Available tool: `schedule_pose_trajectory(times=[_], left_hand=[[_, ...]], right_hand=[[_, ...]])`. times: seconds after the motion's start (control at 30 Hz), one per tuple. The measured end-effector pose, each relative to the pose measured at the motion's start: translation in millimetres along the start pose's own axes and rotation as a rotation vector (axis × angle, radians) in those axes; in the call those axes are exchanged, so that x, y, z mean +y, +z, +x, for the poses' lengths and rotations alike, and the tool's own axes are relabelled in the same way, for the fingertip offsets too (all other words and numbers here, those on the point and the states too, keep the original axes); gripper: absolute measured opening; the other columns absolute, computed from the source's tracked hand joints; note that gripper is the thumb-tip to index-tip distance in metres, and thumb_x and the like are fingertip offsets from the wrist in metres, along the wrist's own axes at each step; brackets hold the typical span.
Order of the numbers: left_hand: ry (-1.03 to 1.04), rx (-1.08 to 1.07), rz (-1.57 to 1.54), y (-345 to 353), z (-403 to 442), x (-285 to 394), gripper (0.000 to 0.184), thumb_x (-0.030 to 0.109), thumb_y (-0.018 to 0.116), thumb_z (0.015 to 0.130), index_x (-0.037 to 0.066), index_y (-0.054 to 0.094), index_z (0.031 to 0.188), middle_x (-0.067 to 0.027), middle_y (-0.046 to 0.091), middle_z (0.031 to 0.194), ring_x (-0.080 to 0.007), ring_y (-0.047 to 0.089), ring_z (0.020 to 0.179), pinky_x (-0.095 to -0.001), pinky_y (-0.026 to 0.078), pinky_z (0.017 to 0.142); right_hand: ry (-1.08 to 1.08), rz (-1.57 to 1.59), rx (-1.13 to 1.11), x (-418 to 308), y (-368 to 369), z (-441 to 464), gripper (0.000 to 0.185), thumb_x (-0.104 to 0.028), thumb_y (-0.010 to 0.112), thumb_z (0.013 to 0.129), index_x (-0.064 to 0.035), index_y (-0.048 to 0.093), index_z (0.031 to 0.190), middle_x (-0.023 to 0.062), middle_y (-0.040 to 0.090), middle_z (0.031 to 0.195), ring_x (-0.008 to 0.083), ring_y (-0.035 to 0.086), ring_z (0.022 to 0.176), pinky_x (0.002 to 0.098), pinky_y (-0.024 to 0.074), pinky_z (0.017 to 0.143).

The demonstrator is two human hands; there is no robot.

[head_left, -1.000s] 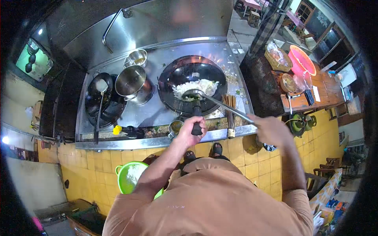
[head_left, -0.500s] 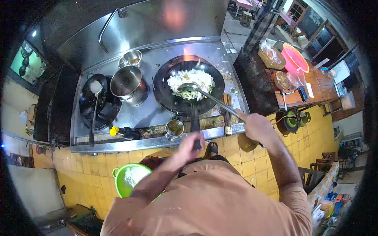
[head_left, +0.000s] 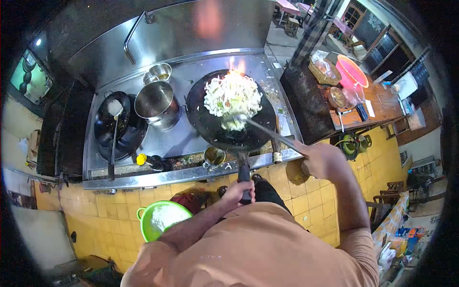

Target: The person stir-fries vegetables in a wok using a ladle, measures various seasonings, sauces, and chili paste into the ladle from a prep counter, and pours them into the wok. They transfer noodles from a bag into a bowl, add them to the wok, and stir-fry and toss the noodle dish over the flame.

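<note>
My left hand (head_left: 238, 192) is closed round the black handle of a wok (head_left: 210, 131), close to my body. My right hand (head_left: 321, 159) grips the end of a long metal ladle (head_left: 272, 135). The ladle's bowl is over the near part of the wok, against pale chopped food (head_left: 233, 97) with bits of green. The food is heaped up, and some looks lifted above the wok. Orange flames rise at the wok's far rim.
On the steel stove (head_left: 191, 160) stand a pot (head_left: 154, 101), a second wok with a ladle (head_left: 114, 109), a yellow-capped bottle (head_left: 142, 159) and a small cup (head_left: 214, 155). A green basin (head_left: 148, 229) is low at left; a wooden table (head_left: 377, 107) is at right.
My left hand has drawn the wok handle toward my body. The food has risen and spread upward from the wok, and the flames are brighter. My right hand still has the ladle.
</note>
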State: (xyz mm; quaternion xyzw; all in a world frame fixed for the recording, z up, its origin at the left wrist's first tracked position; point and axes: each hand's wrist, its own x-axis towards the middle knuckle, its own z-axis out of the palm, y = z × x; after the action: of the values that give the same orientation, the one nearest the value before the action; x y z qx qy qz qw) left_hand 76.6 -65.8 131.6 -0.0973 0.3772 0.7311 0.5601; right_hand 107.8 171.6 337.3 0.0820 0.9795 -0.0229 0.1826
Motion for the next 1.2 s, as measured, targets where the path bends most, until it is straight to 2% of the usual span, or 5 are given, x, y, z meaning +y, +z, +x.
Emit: schedule_pose_trajectory(times=[0.07,0.2,0.27,0.47,1.2], left_hand=[[0.279,-0.049,0.164,0,16,26,0.014,0.016,0.054,0.079,0.006,0.054,0.069,-0.0061,0.055,0.059,-0.0169,0.052,0.048,-0.0322,0.045,0.047],[0.156,0.008,-0.197,13,40,88,0.012,0.01,0.058,0.075,0.008,0.05,0.066,-0.0042,0.051,0.058,-0.0147,0.051,0.05,-0.0238,0.043,0.05],[0.348,-0.011,0.239,0,25,24,0.008,0.009,0.059,0.074,0.008,0.052,0.07,-0.0048,0.051,0.057,-0.0156,0.051,0.048,-0.0261,0.045,0.049],[0.11,-0.025,0.098,0,22,38,0.009,0.01,0.056,0.078,0.007,0.053,0.07,-0.006,0.053,0.059,-0.0175,0.052,0.048,-0.0292,0.045,0.046],[0.127,0.192,-0.119,-62,121,74,0.011,0.014,0.057,0.088,0.004,0.055,0.092,-0.005,0.057,0.076,-0.0123,0.055,0.062,-0.0257,0.045,0.049]], right_hand=[[-0.063,-0.028,-0.026,6,-11,-22,0.057,-0.011,0.053,0.077,-0.0198,0.044,0.134,0.0209,0.063,0.08,0.0369,0.062,0.077,0.0471,0.0484,0.069],[0.039,0.006,0.013,-8,23,12,0.058,-0.013,0.053,0.078,-0.0238,0.044,0.134,0.0214,0.063,0.081,0.0358,0.062,0.077,0.0461,0.0486,0.067],[0.064,0.016,0.041,-9,36,19,0.057,-0.014,0.055,0.077,-0.0231,0.045,0.133,0.0213,0.063,0.081,0.0357,0.062,0.078,0.0458,0.0487,0.067],[-0.024,0.011,-0.064,-9,-30,-22,0.056,-0.014,0.058,0.075,-0.0204,0.049,0.13,0.019,0.064,0.08,0.0347,0.063,0.076,0.0457,0.0489,0.065],[-0.165,0.408,0.369,42,203,45,0.06,-0.013,0.056,0.079,-0.0155,0.04,0.137,0.0264,0.061,0.082,0.0428,0.06,0.069,0.0495,0.0504,0.064]])
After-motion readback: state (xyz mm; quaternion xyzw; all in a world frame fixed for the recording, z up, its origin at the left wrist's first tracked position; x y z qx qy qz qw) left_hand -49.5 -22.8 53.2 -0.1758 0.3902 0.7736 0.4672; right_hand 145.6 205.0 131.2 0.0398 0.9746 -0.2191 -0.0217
